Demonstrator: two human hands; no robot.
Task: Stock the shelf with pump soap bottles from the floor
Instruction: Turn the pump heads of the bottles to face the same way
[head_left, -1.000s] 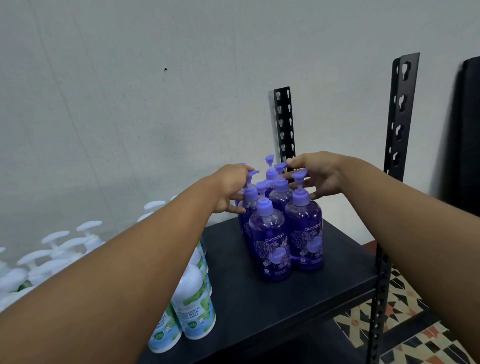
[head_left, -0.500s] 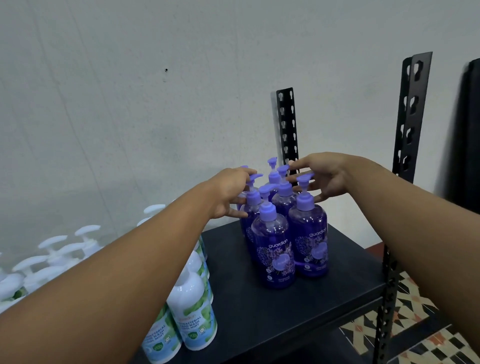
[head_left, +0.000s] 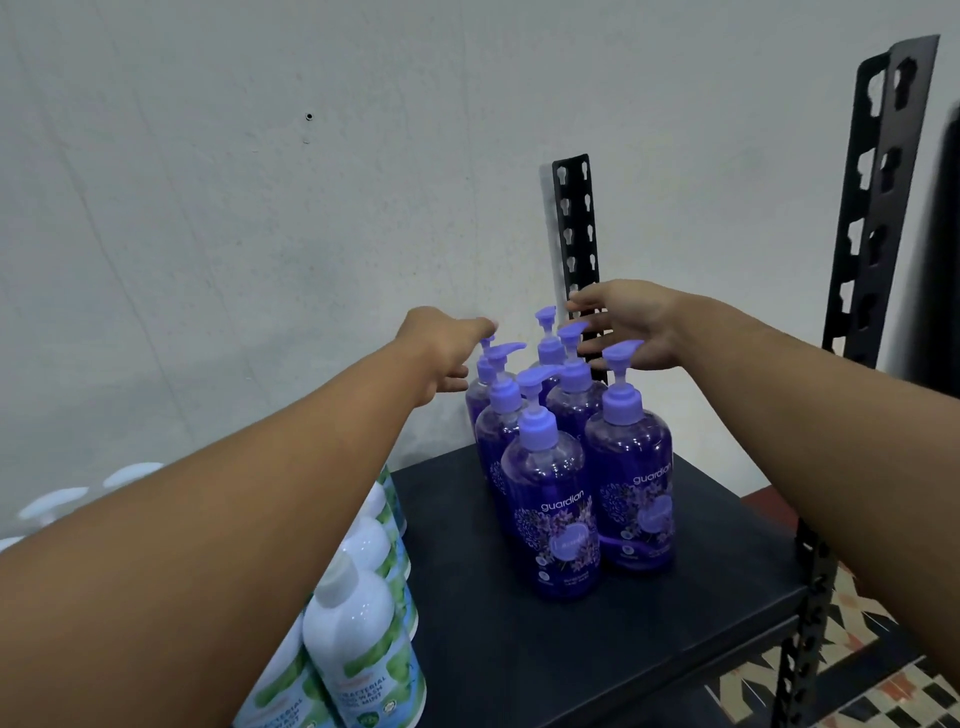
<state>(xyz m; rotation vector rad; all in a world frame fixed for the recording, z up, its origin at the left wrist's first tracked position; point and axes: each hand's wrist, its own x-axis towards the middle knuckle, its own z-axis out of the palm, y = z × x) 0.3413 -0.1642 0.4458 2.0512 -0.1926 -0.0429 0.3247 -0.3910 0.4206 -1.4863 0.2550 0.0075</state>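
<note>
Several purple pump soap bottles (head_left: 550, 499) stand packed in two rows on the black shelf (head_left: 691, 597), right of its middle. My left hand (head_left: 441, 353) reaches in from the left, and its fingertips touch the pump of the back left bottle (head_left: 485, 364). Behind the back right pumps (head_left: 571, 338) my right hand (head_left: 628, 322) has its fingers spread and holds nothing. Both forearms stretch across the front of the view.
White pump bottles with green labels (head_left: 363, 649) fill the shelf's left part, partly hidden by my left arm. Black slotted uprights rise at the back (head_left: 576, 234) and at the right front (head_left: 872, 208). A grey wall stands close behind. Patterned floor tiles (head_left: 857, 654) show lower right.
Both hands have loosened from the pump tops of the back bottles. The right hand's fingers have spread open and lifted slightly. The bottles stay in place.
</note>
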